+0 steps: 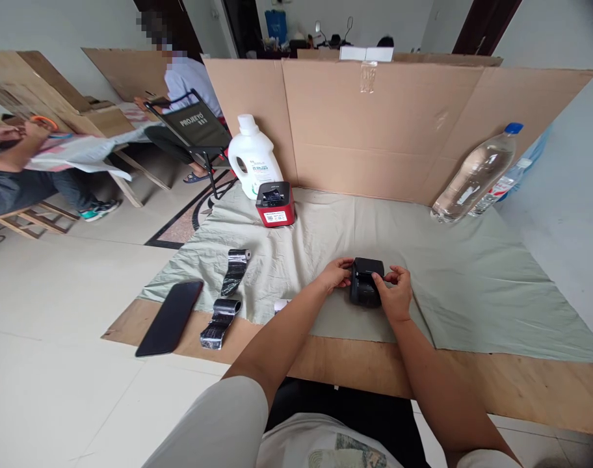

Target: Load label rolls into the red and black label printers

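Risk first, as I read it from here: both hands sit on the small black printer [365,281], mid-worktop on the grey-green cloth [472,273]. Left hand [334,274] braces its left side w/ fingertips, not wrapped round it; right hand [396,294] grips the right side, thumb up on top near the lid. The hold is light on both sides, so I'd judge a hard press or pull on the lid could skid the unit across the cloth, or bunch the cloth under it. Can't tell if the lid is latched or ajar.

The black ribbon strips [228,296] lie loose near the front edge, one partly off the cloth onto the wooden worktop [521,383]; an elbow sweep could knock them or the black phone [170,317] to the floor. Clear water bottle [476,174] leans on the cardboard screen [374,130] at the back right & could roll if the board is bumped.

Writing: folding chair [196,123] back reads approx. "PROXUYO", not sure of the letters. White detergent jug [253,156] has a green label, too small to read. Red-and-black device [276,203] carries a white sticker w/ a QR-type code, text illegible. People sit well apart on the left.
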Action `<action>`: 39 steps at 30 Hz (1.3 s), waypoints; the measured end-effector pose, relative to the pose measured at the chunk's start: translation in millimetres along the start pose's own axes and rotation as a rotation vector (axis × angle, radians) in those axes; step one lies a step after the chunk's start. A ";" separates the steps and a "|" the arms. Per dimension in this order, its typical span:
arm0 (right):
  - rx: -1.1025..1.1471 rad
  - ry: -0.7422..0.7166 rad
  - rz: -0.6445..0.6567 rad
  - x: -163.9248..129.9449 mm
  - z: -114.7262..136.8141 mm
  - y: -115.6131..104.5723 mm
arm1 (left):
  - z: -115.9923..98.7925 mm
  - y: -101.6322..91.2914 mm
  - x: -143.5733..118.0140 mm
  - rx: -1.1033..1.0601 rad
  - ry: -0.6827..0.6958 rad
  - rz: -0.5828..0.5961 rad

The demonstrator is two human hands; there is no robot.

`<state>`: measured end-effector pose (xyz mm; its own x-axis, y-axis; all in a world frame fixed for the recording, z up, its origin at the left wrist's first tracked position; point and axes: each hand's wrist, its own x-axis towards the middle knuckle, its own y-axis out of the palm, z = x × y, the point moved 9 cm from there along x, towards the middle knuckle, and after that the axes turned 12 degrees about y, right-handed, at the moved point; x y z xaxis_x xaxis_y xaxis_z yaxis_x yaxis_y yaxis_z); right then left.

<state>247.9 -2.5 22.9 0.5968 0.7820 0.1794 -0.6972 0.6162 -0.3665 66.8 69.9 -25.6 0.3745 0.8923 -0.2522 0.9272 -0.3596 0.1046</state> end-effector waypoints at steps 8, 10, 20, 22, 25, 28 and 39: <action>0.232 -0.099 0.220 -0.2 -2.1 16.2 | 0.2 -1.6 -0.5 -0.005 -0.002 -0.017; 0.224 -0.087 0.234 1.6 -8.0 20.1 | -1.3 -1.4 -1.2 0.017 -0.002 -0.016; 0.166 -0.119 0.270 2.7 -17.1 31.0 | -80.5 28.8 -36.6 0.945 0.601 -0.195; 0.172 -0.125 0.273 3.3 -19.4 31.8 | -84.6 51.4 -34.7 1.072 0.672 -0.045; 0.242 -0.099 0.251 6.3 -24.7 30.4 | -83.1 64.1 -20.6 1.267 0.594 0.081; 0.281 -0.081 0.223 8.4 -28.1 29.1 | -79.3 66.6 -4.5 1.436 0.436 0.177; 0.214 -0.066 0.191 8.0 -32.1 29.2 | -75.7 80.4 16.7 1.545 0.352 0.282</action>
<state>245.1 18.8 -15.7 0.4245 0.8859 0.1871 -0.8664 0.4575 -0.2001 147.4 76.6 51.4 0.7083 0.6902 -0.1480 0.0295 -0.2383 -0.9707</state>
